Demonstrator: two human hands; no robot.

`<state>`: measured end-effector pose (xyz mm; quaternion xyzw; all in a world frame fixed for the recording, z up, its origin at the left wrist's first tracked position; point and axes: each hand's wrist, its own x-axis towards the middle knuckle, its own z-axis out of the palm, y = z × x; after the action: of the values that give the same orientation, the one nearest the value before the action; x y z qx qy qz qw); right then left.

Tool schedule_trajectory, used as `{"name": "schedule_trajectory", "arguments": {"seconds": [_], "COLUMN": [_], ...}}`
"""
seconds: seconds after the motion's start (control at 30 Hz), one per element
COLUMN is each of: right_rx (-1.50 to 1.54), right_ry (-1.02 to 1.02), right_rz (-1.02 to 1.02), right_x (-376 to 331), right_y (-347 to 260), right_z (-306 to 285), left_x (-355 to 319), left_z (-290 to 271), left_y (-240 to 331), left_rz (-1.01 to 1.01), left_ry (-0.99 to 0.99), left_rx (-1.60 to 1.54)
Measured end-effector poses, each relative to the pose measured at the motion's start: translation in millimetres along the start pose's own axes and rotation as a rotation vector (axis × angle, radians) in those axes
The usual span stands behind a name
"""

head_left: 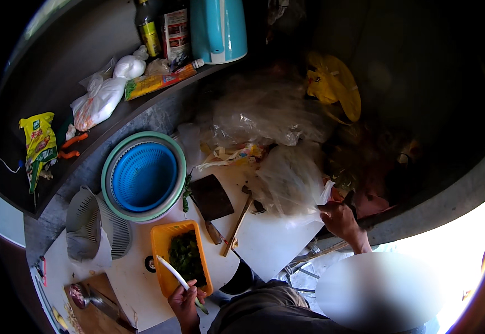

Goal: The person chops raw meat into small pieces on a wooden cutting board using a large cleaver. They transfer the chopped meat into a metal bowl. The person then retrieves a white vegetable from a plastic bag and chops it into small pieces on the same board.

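Note:
My left hand [184, 303] is at the bottom edge, closed around a long white stalk with a green end [173, 273]; I cannot tell whether it is a spring onion or a tool. The stalk lies across an orange tray [162, 236] holding chopped greens [187, 256]. My right hand [340, 220] reaches out to the right and pinches the edge of a crumpled clear plastic bag [290, 178] lying on the white board [270, 239]. A dark cleaver [212, 197] and a wooden stick [237, 225] lie on the board between my hands.
A blue colander [144, 175] sits in a green basin [109, 167], with a grey strainer [84, 222] to its left. A wooden chopping board [95, 312] is at bottom left. A shelf [53, 72] carries bottles, bags and a blue jug [218, 28]. A yellow bag [334, 83] hangs behind.

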<state>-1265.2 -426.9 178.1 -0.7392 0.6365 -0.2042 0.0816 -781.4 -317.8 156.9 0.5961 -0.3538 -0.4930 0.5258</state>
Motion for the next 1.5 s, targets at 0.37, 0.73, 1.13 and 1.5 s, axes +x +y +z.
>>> {"name": "schedule_trajectory", "arguments": {"seconds": [0.37, 0.73, 1.13, 1.5], "right_rx": [-0.058, -0.386, -0.584, -0.605], "right_ry": [-0.119, -0.225, -0.072, 0.026], "right_rz": [-0.409, -0.138, 0.246, 0.168], "right_x": [239, 361, 418, 407], "right_y": [-76, -26, 147, 195], "right_z": [53, 119, 18, 40], "left_x": [-4, -37, -14, 7], "left_z": [10, -16, -1, -9], "left_y": [17, -1, -7, -14], "left_rz": [-0.037, -0.073, -0.099, -0.144], "left_ry": [0.059, 0.284, 0.28, 0.233], "left_rx": [-0.048, 0.018, 0.007, 0.033]}}
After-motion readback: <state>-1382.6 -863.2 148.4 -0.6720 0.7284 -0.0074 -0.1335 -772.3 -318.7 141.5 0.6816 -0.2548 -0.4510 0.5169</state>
